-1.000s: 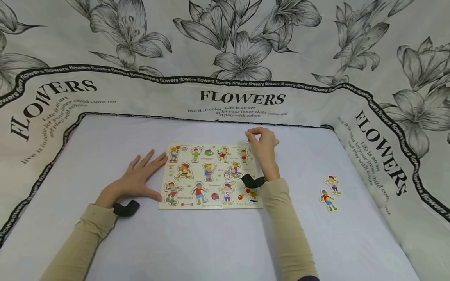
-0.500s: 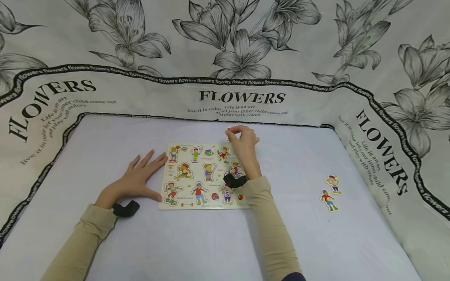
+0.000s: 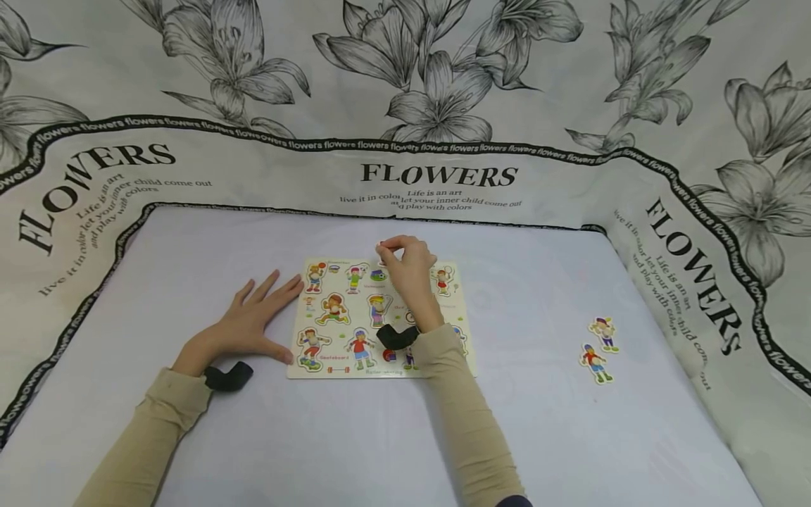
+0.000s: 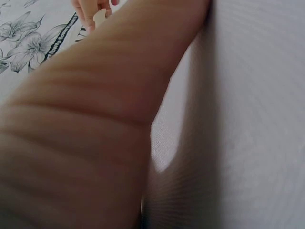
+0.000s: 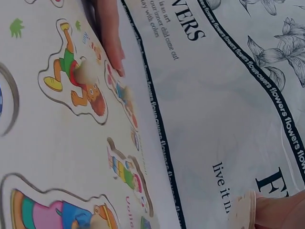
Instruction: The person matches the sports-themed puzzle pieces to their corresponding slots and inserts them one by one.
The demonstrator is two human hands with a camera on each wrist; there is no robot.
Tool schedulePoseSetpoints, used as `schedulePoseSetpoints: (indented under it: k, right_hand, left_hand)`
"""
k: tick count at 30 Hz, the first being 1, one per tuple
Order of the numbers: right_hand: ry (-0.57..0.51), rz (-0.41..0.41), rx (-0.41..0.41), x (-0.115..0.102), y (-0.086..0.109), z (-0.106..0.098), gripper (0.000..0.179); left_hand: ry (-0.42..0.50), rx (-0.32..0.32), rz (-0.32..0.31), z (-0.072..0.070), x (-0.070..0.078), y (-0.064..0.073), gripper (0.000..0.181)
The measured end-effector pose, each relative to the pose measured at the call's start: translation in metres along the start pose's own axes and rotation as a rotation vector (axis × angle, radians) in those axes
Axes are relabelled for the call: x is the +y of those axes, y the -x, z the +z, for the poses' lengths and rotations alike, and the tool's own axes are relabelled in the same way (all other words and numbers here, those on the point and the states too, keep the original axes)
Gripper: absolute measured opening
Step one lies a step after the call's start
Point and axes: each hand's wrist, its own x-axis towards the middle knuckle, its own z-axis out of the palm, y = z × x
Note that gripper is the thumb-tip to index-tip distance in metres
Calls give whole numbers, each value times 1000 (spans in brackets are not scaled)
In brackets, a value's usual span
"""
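A pale board puzzle (image 3: 342, 341) printed with small sports figures lies on the white cloth. My left hand (image 3: 253, 320), fingers spread, rests on the cloth with its fingertips and thumb at the board's left edge. Over the board's far edge, my right hand (image 3: 408, 271) pinches a small wooden puzzle piece (image 5: 243, 210) between thumb and fingers. The piece's pale edge shows in the right wrist view; its picture is turned away. A runner figure (image 5: 76, 76) and a striped figure (image 5: 125, 175) sit in their cut-out outlines close by. My right forearm hides part of the board.
Two loose puzzle pieces, a figure in a purple cap (image 3: 604, 334) and one in a red shirt (image 3: 596, 364), lie on the cloth right of the board. A flower-printed sheet (image 3: 437, 105) rises behind the table. Black bands (image 3: 228, 377) circle both wrists.
My right hand has moved left with the pinched puzzle piece, from the board's far right corner to above the middle of its far edge. The left hand stays put.
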Motion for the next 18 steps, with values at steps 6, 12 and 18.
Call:
schedulePoseSetpoints:
  k: [6, 12, 18]
  right_hand:
    - [-32, -20, -42, 0, 4, 12, 16]
    - [-18, 5, -79, 3, 6, 22, 14]
    - [-25, -50, -114, 7, 9, 29, 11]
  left_hand:
    - [2, 2, 5, -1, 1, -1, 133]
    - [2, 1, 5, -1, 1, -1, 133]
    - [3, 1, -1, -1, 1, -1, 134]
